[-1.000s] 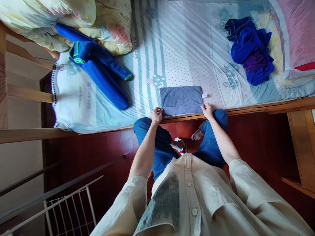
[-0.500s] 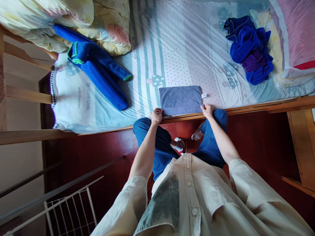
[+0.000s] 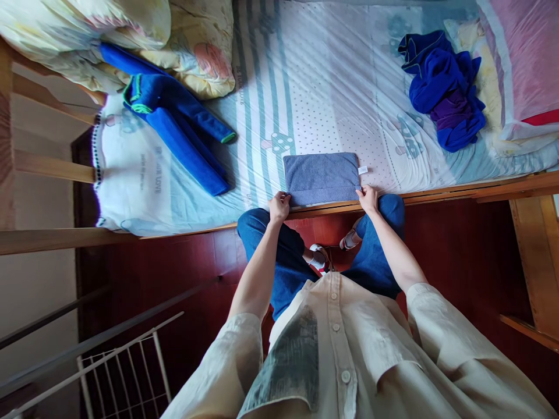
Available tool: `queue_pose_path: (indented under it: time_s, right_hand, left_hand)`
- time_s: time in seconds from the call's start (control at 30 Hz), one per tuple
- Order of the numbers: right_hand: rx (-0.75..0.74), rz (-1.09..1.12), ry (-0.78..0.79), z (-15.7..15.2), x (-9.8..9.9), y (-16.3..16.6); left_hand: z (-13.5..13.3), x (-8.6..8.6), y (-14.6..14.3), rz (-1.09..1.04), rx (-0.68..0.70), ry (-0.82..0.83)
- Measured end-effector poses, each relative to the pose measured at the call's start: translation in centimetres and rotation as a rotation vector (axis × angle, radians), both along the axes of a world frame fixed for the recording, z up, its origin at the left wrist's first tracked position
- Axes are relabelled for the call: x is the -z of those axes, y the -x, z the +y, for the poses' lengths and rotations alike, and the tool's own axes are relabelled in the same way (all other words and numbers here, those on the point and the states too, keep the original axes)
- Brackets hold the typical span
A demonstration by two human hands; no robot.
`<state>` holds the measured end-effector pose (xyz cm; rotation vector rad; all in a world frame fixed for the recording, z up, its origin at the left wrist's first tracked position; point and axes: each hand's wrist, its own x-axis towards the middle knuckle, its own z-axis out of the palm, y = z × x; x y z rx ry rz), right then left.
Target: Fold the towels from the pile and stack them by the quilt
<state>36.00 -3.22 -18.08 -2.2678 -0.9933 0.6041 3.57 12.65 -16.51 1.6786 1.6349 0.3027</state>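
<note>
A grey-blue towel (image 3: pixel 322 170) lies flat on the bed near its front edge, its near side folded over in a strip. A small white tag sticks out at its right side. My left hand (image 3: pixel 278 207) is closed at the towel's near left corner, thumb and fingers pinching the folded strip. At the near right corner, my right hand (image 3: pixel 367 198) pinches the other end of that strip. The fingertips of both hands are partly hidden by the hands themselves.
Blue clothing with green trim (image 3: pixel 179 128) lies spread on the bed's left part, beside a floral quilt (image 3: pixel 205 52). A crumpled blue and purple pile (image 3: pixel 445 93) sits at the right, near a pink pillow (image 3: pixel 524 64). A white wire rack (image 3: pixel 126 372) stands lower left.
Almost nothing differs. The view has shifted very slightly, while both hands stay at the towel's near corners.
</note>
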Motion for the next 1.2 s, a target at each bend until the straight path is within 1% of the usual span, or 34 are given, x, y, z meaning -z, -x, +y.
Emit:
queue_pose_path:
  time_s: [0.1, 0.17, 0.27, 0.33, 0.4, 0.5, 0.57, 0.67, 0.8, 0.9, 1.07, 1.2]
  right_hand:
    - [-0.011, -0.001, -0.02, -0.1, 0.5, -0.1]
    - [-0.011, 0.002, -0.005, 0.0, 0.6, -0.1]
    - [-0.02, -0.026, 0.015, 0.0, 0.3, 0.0]
    - [-0.05, -0.094, -0.012, -0.1, -0.3, 0.2]
    - [-0.119, -0.178, -0.052, -0.3, -1.0, 0.5]
    - [-0.272, -0.245, -0.074, -0.5, -2.2, 1.0]
    - [-0.37, -0.251, -0.069, -0.6, -2.7, 1.4]
    - [-0.465, -0.251, -0.043, -0.9, -2.9, 1.8]
    - [-0.497, -0.236, 0.004, -1.0, -2.4, 2.0]
    - [-0.512, -0.219, 0.042, -0.9, -2.1, 1.7]
    - [-0.5, -0.205, 0.106, -0.3, -2.2, 1.2]
    - [-0.488, -0.17, 0.089, -0.1, -2.1, 0.8]
  left_hand:
    - [0.0, 0.3, 0.1, -0.016, -0.004, -0.008]
    - [0.0, 0.5, 0.2, -0.023, -0.01, -0.009]
    - [0.0, 0.7, 0.4, -0.039, 0.005, -0.037]
    - [0.0, 0.8, 0.7, -0.047, 0.045, -0.117]
    - [-0.2, 0.8, 1.0, -0.048, 0.129, -0.234]
    - [-0.5, 0.7, 1.3, -0.067, 0.34, -0.347]
    - [-0.9, 0.7, 1.3, -0.084, 0.463, -0.35]
    - [-1.3, 1.2, 1.2, -0.057, 0.549, -0.311]
    - [-1.3, 1.9, 1.1, 0.032, 0.596, -0.255]
    - [-1.1, 2.1, 0.9, 0.092, 0.609, -0.234]
    - [-0.6, 1.6, 0.5, 0.149, 0.611, -0.211]
    - [-0.4, 1.1, 0.4, 0.146, 0.587, -0.21]
